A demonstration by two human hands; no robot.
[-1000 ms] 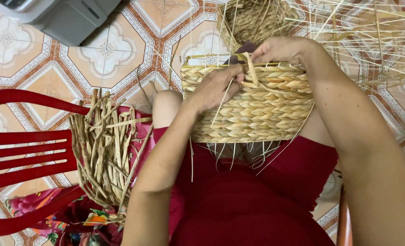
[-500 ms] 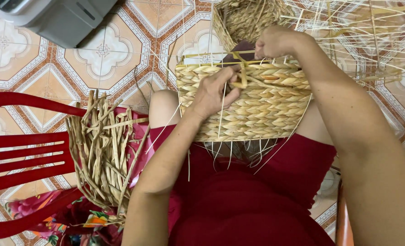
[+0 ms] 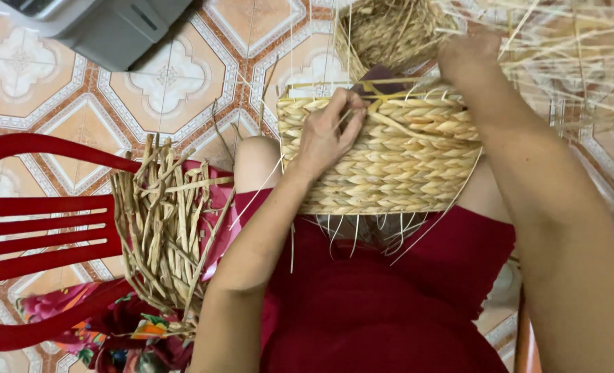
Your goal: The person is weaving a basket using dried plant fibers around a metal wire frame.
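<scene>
Basket [image 3: 390, 166], woven straw, rests on my lap. My left hand [image 3: 327, 135] pinches a strand [image 3: 417, 135] against the basket's front wall; my right hand [image 3: 469, 59] grips loose straw above its rim. Left of basket: straw bundle [image 3: 162, 228], red chair [image 3: 37, 228], tiled floor [image 3: 162, 90].

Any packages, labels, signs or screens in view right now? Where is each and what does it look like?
None that I can make out: no package, label, sign or screen.
Nearest candidate: a grey box-shaped thing on the tiled floor, top left, cut off by the frame; no label or screen shows on it.
</scene>
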